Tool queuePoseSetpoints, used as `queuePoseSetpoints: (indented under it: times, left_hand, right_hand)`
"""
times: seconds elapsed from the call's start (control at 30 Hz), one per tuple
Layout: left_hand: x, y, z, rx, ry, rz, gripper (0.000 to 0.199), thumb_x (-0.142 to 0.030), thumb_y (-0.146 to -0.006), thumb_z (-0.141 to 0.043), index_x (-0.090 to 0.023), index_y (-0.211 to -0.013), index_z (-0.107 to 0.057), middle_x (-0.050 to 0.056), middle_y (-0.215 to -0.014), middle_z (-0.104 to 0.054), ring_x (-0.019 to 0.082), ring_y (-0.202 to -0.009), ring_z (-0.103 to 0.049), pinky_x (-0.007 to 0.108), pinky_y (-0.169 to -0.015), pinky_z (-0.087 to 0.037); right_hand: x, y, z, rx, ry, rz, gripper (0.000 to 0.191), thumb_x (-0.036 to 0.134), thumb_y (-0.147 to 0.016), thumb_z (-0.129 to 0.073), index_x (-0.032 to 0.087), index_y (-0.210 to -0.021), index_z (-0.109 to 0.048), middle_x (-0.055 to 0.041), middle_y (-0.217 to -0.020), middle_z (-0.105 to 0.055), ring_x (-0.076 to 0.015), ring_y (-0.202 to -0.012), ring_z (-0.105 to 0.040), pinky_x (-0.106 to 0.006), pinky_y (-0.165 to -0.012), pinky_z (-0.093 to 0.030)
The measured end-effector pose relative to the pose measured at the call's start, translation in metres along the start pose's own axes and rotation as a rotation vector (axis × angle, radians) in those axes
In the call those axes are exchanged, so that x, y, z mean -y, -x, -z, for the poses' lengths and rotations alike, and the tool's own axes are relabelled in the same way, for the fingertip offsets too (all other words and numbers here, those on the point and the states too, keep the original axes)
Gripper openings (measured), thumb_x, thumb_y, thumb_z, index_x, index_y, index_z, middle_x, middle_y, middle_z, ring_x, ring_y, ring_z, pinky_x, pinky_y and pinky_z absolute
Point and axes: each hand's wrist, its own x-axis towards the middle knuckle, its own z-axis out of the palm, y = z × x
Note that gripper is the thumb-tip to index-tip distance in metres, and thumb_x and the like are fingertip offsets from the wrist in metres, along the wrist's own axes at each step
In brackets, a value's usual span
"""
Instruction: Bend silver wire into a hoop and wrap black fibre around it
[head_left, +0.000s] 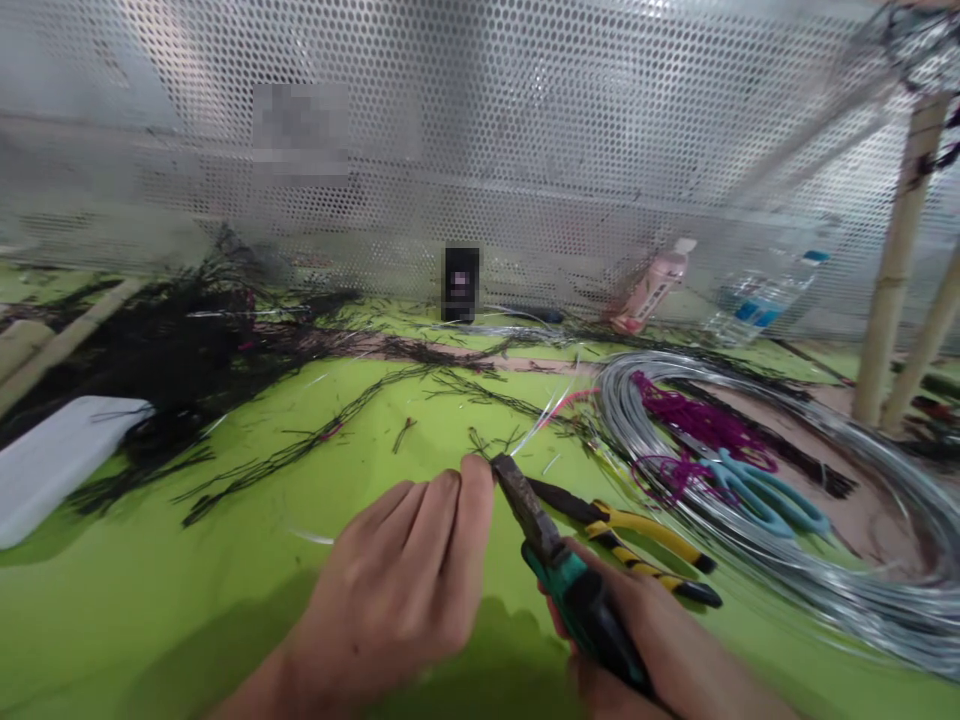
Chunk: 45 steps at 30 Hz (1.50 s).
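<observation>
My right hand point(600, 620) is wrapped round green and black pliers point(574, 585), whose dark metal jaws point up and left. Just left of the jaws, my left hand point(412, 570) has its fingers pressed together; what they pinch is hidden, though thin dark strands point(480, 440) show beyond the fingertips. Behind the green and black pliers lie yellow and black pliers point(652, 530) on the green surface point(300, 600). Off to the right is a large coil of silvery wire point(630, 400), with purple cord point(705, 420) and light blue scissors point(765, 490) lying on it.
Dark wire bundles point(172, 350) are heaped at the left beside a white block point(64, 455). A perforated metal panel point(525, 130) stands behind. Along it are a small dark box point(460, 284), a pink bottle point(652, 290) and a clear bottle point(757, 305). Bamboo poles point(896, 270) rise at right.
</observation>
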Motion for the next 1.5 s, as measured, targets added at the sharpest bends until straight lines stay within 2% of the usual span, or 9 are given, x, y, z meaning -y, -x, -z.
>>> queuePoseSetpoints:
  times: [0.17,0.33,0.47,0.6,0.73,0.93,1.13,1.27,1.5]
  left_hand:
    - [0.002,0.003,-0.008,0.012,0.003,0.01,0.024,0.002,-0.091,-0.055,-0.005,-0.112,-0.062,0.007,-0.074,-0.073,0.02,-0.065,-0.074,0.029,-0.055,-0.06]
    - [0.006,-0.007,0.005,0.072,0.17,0.251,0.012,-0.006,-0.097,-0.052,-0.013,-0.102,-0.06,0.0,-0.072,-0.071,0.012,-0.054,-0.066,0.026,-0.051,-0.049]
    - [0.018,-0.021,0.028,0.126,0.362,0.472,0.018,-0.018,-0.102,-0.049,-0.019,-0.087,-0.06,-0.006,-0.066,-0.066,0.009,-0.049,-0.061,0.024,-0.05,-0.043]
    - [0.035,-0.029,0.044,0.205,0.493,0.569,0.033,-0.025,-0.103,-0.046,-0.022,-0.071,-0.055,-0.006,-0.063,-0.067,0.009,-0.053,-0.066,0.022,-0.044,-0.038]
    - [0.045,-0.031,0.047,0.261,0.636,0.649,0.04,-0.029,-0.104,-0.046,-0.023,-0.065,-0.054,-0.006,-0.06,-0.066,0.009,-0.058,-0.069,0.019,-0.035,-0.033]
    - [0.051,-0.03,0.048,0.298,0.659,0.667,0.039,-0.027,-0.104,-0.043,-0.022,-0.067,-0.054,-0.01,-0.05,-0.053,0.004,-0.041,-0.052,0.016,-0.042,-0.037]
    - [0.051,-0.026,0.049,0.362,0.611,0.729,0.043,-0.034,-0.104,-0.041,-0.023,-0.065,-0.052,-0.008,-0.05,-0.055,0.006,-0.043,-0.054,0.018,-0.043,-0.038]
    - [0.05,-0.02,0.049,0.307,0.562,0.747,0.034,-0.034,-0.102,-0.047,-0.025,-0.074,-0.062,-0.009,-0.054,-0.059,0.006,-0.048,-0.058,0.015,-0.047,-0.042]
    - [0.05,-0.017,0.051,0.291,0.587,0.729,0.031,-0.034,-0.103,-0.047,-0.03,-0.081,-0.069,-0.01,-0.048,-0.055,0.006,-0.041,-0.055,0.015,-0.042,-0.04]
  right_hand:
    - [-0.001,-0.001,-0.002,-0.027,-0.003,-0.05,0.012,0.015,-0.084,-0.048,0.026,-0.087,-0.052,0.0022,-0.056,-0.059,-0.018,-0.044,-0.052,-0.03,-0.039,-0.037]
    - [-0.006,-0.014,0.007,-0.017,0.015,-0.028,0.017,0.02,-0.086,-0.051,0.023,-0.1,-0.058,-0.0027,-0.081,-0.07,-0.0206,-0.066,-0.066,-0.03,-0.052,-0.05]
    - [-0.014,-0.042,0.017,-0.062,0.143,0.099,0.015,0.02,-0.084,-0.051,0.021,-0.098,-0.056,-0.0054,-0.083,-0.067,-0.0208,-0.065,-0.062,-0.031,-0.053,-0.045]
    - [-0.029,-0.086,0.024,-0.097,0.258,0.236,0.03,0.021,-0.084,-0.052,0.016,-0.113,-0.053,-0.0081,-0.091,-0.065,-0.0229,-0.073,-0.061,-0.035,-0.062,-0.048]
    - [-0.049,-0.135,0.022,-0.197,0.285,0.594,0.049,0.025,-0.085,-0.05,0.013,-0.132,-0.043,-0.0159,-0.113,-0.064,-0.0286,-0.099,-0.064,-0.042,-0.08,-0.055]
    - [-0.06,-0.186,0.006,-0.237,0.233,0.871,0.057,0.053,-0.095,-0.035,0.014,-0.136,-0.04,-0.0188,-0.127,-0.058,-0.033,-0.123,-0.058,-0.051,-0.1,-0.052]
    - [-0.058,-0.208,-0.005,-0.288,0.176,0.941,0.064,0.064,-0.098,-0.03,0.015,-0.139,-0.039,-0.0198,-0.126,-0.057,-0.0342,-0.12,-0.06,-0.053,-0.098,-0.053]
    - [-0.059,-0.218,-0.009,-0.324,0.151,0.963,0.078,0.077,-0.095,-0.025,0.016,-0.141,-0.04,-0.02,-0.127,-0.057,-0.0357,-0.12,-0.059,-0.056,-0.099,-0.053]
    - [-0.058,-0.222,-0.012,-0.369,0.145,0.986,0.066,0.066,-0.098,-0.029,0.017,-0.14,-0.041,-0.019,-0.127,-0.058,-0.0343,-0.119,-0.061,-0.055,-0.097,-0.054]
